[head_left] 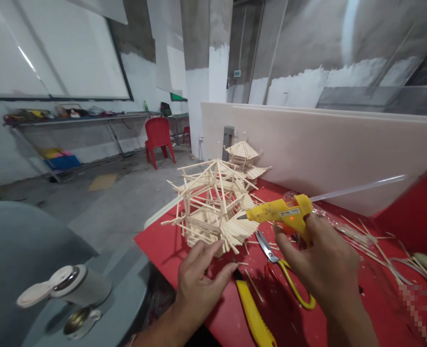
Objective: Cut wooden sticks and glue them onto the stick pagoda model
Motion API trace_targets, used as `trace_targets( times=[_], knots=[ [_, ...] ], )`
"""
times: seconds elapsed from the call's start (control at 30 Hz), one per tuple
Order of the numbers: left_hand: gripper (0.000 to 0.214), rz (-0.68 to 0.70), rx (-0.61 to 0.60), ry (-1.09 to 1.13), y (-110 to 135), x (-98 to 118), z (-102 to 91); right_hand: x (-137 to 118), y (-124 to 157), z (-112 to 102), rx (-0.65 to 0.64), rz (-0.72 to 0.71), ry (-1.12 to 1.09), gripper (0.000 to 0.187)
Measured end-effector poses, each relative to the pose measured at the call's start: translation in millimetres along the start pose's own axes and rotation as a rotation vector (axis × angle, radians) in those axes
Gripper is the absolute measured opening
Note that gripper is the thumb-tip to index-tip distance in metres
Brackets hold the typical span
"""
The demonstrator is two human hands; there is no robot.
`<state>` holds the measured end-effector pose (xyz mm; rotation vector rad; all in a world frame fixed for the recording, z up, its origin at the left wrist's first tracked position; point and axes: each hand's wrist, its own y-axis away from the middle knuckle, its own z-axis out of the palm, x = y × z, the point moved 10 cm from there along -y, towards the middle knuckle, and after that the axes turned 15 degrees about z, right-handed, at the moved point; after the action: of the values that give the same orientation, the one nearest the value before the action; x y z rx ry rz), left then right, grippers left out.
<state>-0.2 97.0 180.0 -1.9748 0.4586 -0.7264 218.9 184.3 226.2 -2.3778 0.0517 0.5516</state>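
Note:
A yellow hot glue gun (284,210) with a clear glue stick (358,188) out of its back is gripped in my right hand (324,262). Its nozzle points left, close to the slatted roof of a pavilion model (217,197) built from thin wooden sticks. At the model's lower front edge is my left hand (201,282), thumb and forefinger apart; whether the fingertips touch the model I cannot tell. Below the hands lie a yellow utility knife (253,311) and scissors (287,274) with red and yellow handles. A short stick (242,263) lies by my left thumb.
The red tabletop (159,246) carries loose sticks (365,241) and plastic wrap at right. Behind stands a second stick model (244,156) before pale boards (325,154). On a grey stool (126,289) at left are an opened white flask (86,284) and a cup (81,323).

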Motion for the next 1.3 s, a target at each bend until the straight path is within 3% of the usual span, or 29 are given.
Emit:
trace_targets(
  times=[0.27, 1.13, 1.3],
  knots=[
    [0.025, -0.04, 0.011, 0.054, 1, -11, 8.9, 0, 1, 8, -0.029, -0.005, 0.018, 0.038],
    [0.021, -0.011, -0.008, 0.092, 0, -13, 13.4, -2, 0, 9, -0.033, -0.021, 0.015, 0.037],
    [0.027, -0.025, -0.011, 0.046, -1, -10, -2.2, -4, -1, 2, 0.022, -0.038, 0.025, 0.031]
  ],
)
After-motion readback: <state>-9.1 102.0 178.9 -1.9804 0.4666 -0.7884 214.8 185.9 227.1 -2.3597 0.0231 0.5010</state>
